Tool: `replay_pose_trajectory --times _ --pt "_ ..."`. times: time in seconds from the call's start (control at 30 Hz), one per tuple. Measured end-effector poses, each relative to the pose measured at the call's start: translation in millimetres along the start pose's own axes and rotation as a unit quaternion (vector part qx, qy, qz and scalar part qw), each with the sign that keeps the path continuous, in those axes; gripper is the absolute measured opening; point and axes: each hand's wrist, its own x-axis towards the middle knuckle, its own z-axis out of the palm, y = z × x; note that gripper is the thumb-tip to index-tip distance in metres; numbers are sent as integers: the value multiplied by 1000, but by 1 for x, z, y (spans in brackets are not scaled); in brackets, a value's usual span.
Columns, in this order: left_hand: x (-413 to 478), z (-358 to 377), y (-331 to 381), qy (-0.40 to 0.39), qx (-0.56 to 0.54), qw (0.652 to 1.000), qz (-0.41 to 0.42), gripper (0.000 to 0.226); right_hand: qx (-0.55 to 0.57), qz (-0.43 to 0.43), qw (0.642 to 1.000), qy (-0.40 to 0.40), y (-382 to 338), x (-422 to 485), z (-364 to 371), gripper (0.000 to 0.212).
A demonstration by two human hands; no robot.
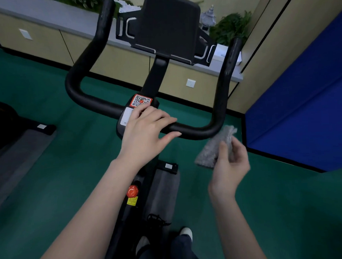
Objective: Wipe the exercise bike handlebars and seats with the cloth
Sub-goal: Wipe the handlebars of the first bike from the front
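Observation:
The exercise bike's black handlebars (81, 70) form a wide U in front of me, with a dark console (167, 23) standing above the middle. My left hand (145, 128) lies over the centre of the bar with its fingers straight, next to an orange QR sticker (141, 100). My right hand (230, 162) holds a folded grey cloth (213, 147) just below the bar's right bend, apart from the bar. No seat is in view.
A red knob (132, 190) sits on the bike frame below the bar. A second machine (9, 123) stands at the left on the green floor. Blue padding (301, 115) lines the wall at the right. A low cabinet (46, 38) with plants runs behind.

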Motion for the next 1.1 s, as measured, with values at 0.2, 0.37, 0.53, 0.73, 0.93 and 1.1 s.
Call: replay_pose_trajectory --times 0.2,0.37,0.53,0.73,0.93,1.1 --pt "0 1 -1 4 4 1000 5 33 -115 -205 972 -6 8 -15 19 18" --pt "-1 3 -1 12 8 1000 11 33 -86 -153 985 2 7 -13 22 19" --pt "-2 3 -3 11 8 1000 13 33 -97 -181 979 -8 3 -16 23 18" --pt "-2 4 -3 13 5 1000 14 34 -142 -247 957 -52 -6 1 16 17" --pt "-2 4 -3 17 4 1000 14 33 -281 -348 879 -166 -25 16 14 16" --pt "-3 4 -3 19 3 1000 11 34 -371 -354 822 -247 -52 39 16 15"
